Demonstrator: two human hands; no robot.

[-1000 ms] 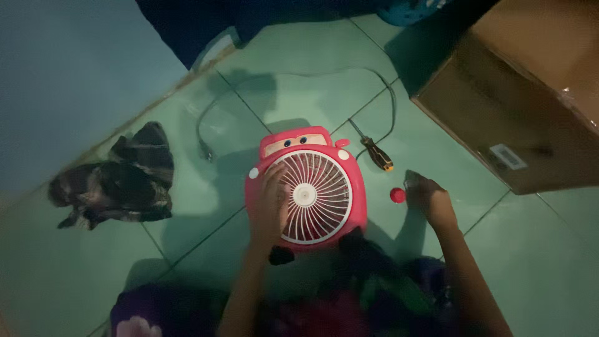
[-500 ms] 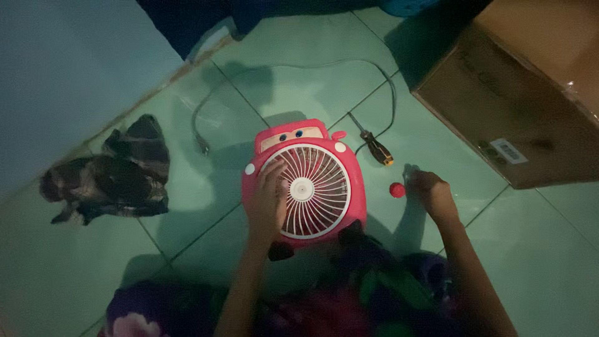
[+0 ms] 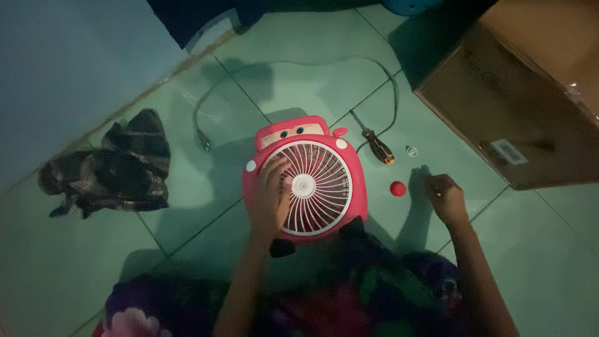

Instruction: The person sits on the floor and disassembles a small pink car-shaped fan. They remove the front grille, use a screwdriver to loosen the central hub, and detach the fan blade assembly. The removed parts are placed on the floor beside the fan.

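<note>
Left hand (image 3: 271, 200): open, palm flat on white grille of red fan (image 3: 306, 178), steadying it face-up on tiled floor (image 3: 206, 193). Right hand (image 3: 444, 196): loosely curled, contents indiscernible, beside red cap (image 3: 397, 188). Screwdriver (image 3: 374, 142) lies within reach, near cardboard box (image 3: 518, 106).

Screwdriver (image 3: 378, 147), cap (image 3: 397, 188) right of fan (image 3: 349, 187); cloth (image 3: 109, 165) left.
</note>
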